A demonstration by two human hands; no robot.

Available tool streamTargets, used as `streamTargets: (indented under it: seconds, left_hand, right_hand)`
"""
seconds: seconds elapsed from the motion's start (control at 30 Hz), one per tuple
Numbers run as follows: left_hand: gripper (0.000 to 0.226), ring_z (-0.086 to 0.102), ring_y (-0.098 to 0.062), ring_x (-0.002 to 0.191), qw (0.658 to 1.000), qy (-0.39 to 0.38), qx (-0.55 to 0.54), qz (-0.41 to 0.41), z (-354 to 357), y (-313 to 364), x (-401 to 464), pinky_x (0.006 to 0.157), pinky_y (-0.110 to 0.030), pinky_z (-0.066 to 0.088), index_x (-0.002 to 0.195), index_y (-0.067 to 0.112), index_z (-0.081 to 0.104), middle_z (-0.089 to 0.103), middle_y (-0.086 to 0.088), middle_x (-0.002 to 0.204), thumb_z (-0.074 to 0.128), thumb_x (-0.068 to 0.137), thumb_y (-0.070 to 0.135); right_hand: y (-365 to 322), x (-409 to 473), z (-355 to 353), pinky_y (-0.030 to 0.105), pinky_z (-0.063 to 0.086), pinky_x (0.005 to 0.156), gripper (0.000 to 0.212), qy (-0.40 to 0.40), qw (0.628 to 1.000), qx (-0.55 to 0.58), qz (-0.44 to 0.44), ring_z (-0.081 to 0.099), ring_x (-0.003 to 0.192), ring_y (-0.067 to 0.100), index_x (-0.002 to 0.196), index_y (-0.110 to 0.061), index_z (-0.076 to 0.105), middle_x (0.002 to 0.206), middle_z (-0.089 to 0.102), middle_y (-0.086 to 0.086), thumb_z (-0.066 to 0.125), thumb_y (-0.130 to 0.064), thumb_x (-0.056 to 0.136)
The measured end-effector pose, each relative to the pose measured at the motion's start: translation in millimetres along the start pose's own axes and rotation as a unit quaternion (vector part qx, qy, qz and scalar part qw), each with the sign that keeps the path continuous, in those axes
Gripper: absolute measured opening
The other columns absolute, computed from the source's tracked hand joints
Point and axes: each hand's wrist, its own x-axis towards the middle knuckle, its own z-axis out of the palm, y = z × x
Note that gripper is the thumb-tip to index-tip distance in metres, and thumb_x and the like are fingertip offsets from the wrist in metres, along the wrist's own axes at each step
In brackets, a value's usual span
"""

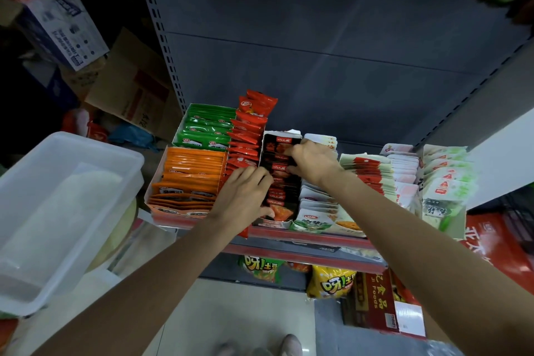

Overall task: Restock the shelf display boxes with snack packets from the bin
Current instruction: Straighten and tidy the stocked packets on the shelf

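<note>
At the left edge of the frame a clear plastic bin (62, 211) sat at an angle, with cardboard boxes (95, 66) piled in the dim upper left behind it. Right of the bin, a grey metal shelf (289, 235) with a red front strip carried display boxes side by side: orange packets (187, 176), green packets (209, 130) behind them, then red packets (247, 136). At centre stood a narrow box of dark packets (278, 170). The left hand (245, 192) lay over its near part, fingers curled onto the dark packets, and the right hand (310, 160) gripped packets at its far part. Further right stood rows of white packets (404, 170). The grey back panel (318, 37) filled the upper middle. Below the shelf, at lower right, yellow bags (329, 282) sat over a pale tiled floor (231, 312).
</note>
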Motion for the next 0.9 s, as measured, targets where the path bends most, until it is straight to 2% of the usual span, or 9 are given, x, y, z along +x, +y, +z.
streamTargets:
  seconds: [0.1,0.17,0.23,0.3,0.43,0.63,0.73,0.8,0.9]
  left_hand:
    - [0.081,0.064,-0.02,0.09,1.0,0.006,-0.013,-0.01,1.9,0.3,-1.7,0.079,-0.031,0.052,0.102,0.01,0.069,0.066,-0.003,0.099,0.083,0.041,0.061]
    - [0.092,0.056,-0.024,0.115,0.999,0.002,-0.023,-0.029,-0.7,2.2,-4.1,0.099,-0.035,0.043,0.121,0.007,0.06,0.059,-0.009,0.124,0.082,0.048,0.059]
    - [0.109,0.026,-0.025,0.141,1.0,0.001,-0.012,-0.025,-2.5,2.9,-5.9,0.112,-0.035,0.016,0.143,0.005,0.034,0.03,-0.012,0.152,0.077,0.058,0.058]
    - [0.121,-0.008,-0.02,0.143,1.0,-0.003,-0.001,-0.021,-4.1,3.3,-3.7,0.113,-0.034,-0.004,0.148,0.006,0.001,-0.005,-0.008,0.157,0.072,0.066,0.058]
    - [0.123,-0.021,-0.021,0.142,0.998,-0.038,-0.029,-0.042,-4.0,4.3,14.5,0.112,-0.031,-0.011,0.145,0.007,-0.018,-0.026,-0.008,0.152,0.071,0.073,0.05]
    - [0.1,-0.003,-0.021,0.146,0.996,-0.065,-0.048,-0.029,-5.3,2.6,12.1,0.117,-0.032,0.004,0.151,0.012,0.002,-0.01,-0.009,0.158,0.065,0.081,0.047]
    - [0.088,0.023,-0.027,0.142,0.999,-0.03,-0.029,-0.009,-4.3,1.6,0.8,0.114,-0.036,0.02,0.145,0.011,0.031,0.018,-0.013,0.156,0.069,0.075,0.049]
    - [0.083,0.05,-0.03,0.124,0.999,-0.023,-0.027,-0.001,-1.2,2.3,-1.0,0.1,-0.039,0.042,0.125,0.009,0.059,0.048,-0.015,0.137,0.083,0.056,0.048]
    - [0.078,0.065,-0.021,0.094,0.999,-0.007,-0.032,0.012,5.2,-1.1,-2.4,0.076,-0.031,0.055,0.105,0.01,0.07,0.066,-0.006,0.106,0.089,0.042,0.05]
  right_hand:
    - [-3.9,2.5,6.1,0.034,0.044,0.087,0.028,0.018,1.0,-0.008,0.007,0.057,0.106,0.03,0.12,-0.021,0.061,0.115,0.062,0.009,0.049,-0.021,0.094]
    - [-0.8,5.8,1.9,0.032,0.043,0.088,0.027,0.002,1.0,0.031,0.0,0.057,0.107,0.028,0.116,-0.023,0.064,0.114,0.064,0.006,0.05,-0.019,0.093]
    - [7.2,8.5,-9.2,0.031,0.043,0.085,0.022,-0.016,0.994,0.108,-0.009,0.059,0.103,0.026,0.108,-0.021,0.069,0.109,0.067,0.005,0.056,-0.017,0.091]
    - [13.8,10.3,-14.7,0.032,0.044,0.084,0.018,-0.015,0.99,0.14,-0.015,0.06,0.1,0.027,0.103,-0.017,0.07,0.105,0.068,0.006,0.058,-0.016,0.09]
    - [6.3,8.7,-6.4,0.038,0.047,0.089,0.032,0.028,0.996,0.088,0.007,0.059,0.106,0.031,0.124,-0.022,0.058,0.115,0.065,0.01,0.052,-0.018,0.093]
    - [9.9,-12.3,-3.5,0.036,0.047,0.076,0.037,0.129,0.981,0.139,-0.028,0.049,0.109,0.023,0.118,-0.015,0.051,0.116,0.052,0.005,0.059,-0.004,0.084]
    - [8.9,-15.2,2.9,0.032,0.041,0.067,0.025,0.133,0.984,0.114,-0.045,0.048,0.106,0.024,0.105,-0.011,0.055,0.114,0.051,0.006,0.055,0.001,0.083]
    - [9.2,-15.0,5.8,0.034,0.042,0.071,0.023,0.139,0.984,0.106,-0.042,0.049,0.106,0.024,0.102,-0.01,0.057,0.114,0.052,0.006,0.054,0.002,0.083]
    - [10.0,-14.2,10.9,0.029,0.033,0.069,0.022,0.164,0.98,0.11,-0.037,0.05,0.099,0.025,0.098,-0.009,0.056,0.104,0.056,0.006,0.053,0.004,0.081]
